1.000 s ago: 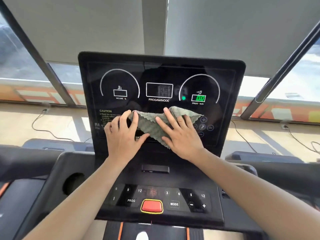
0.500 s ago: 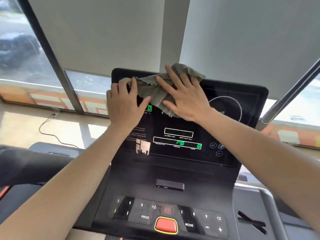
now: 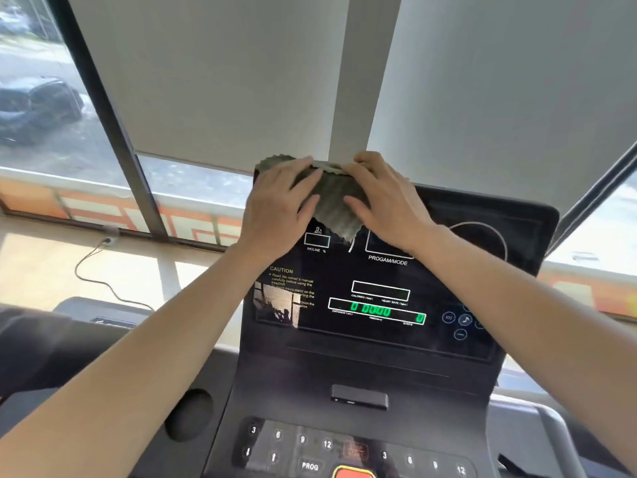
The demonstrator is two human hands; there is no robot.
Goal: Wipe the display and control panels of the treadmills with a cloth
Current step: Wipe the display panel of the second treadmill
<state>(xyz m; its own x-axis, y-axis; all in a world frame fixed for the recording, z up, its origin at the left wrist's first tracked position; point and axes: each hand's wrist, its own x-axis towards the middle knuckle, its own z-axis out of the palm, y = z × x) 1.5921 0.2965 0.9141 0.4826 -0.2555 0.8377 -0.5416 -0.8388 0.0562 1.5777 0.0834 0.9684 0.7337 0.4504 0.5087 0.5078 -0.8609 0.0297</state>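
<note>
**Both hands on cloth at top-left of treadmill display**

Head view, looking fwd and down over both forearms. L hand and R hand sit side by side on a grey-green cloth, which lies against the upper-left part of the display and laps over its top rim. The cloth's lower corner hangs down btwn the two thumbs, just above the INCLINE box.

L hand: fingers fairly straight, laid flat on the cloth w/ tips at the top rim, thumb resting on the cloth; it presses, no grasp. R hand: knuckles raised, fingers bent over the top rim on the cloth, thumb on the cloth face; can't tell if it grips the cloth or only presses it.

Display is dark and tilted back. Readable: CAUTION text at left, PROGAM/MODE label, green digits in the lower readout, round icons at right. A bright reflection shows in the lower-left corner.

Below the display is a small black tab, then the control panel w/ number keys 3/6/9/12, a PROG key and a red button cut off by the frame edge. Cup-holder hole is left of the panel.

Bg: grey blind, dark window frame, car outside, cable on the sunlit floor
</note>
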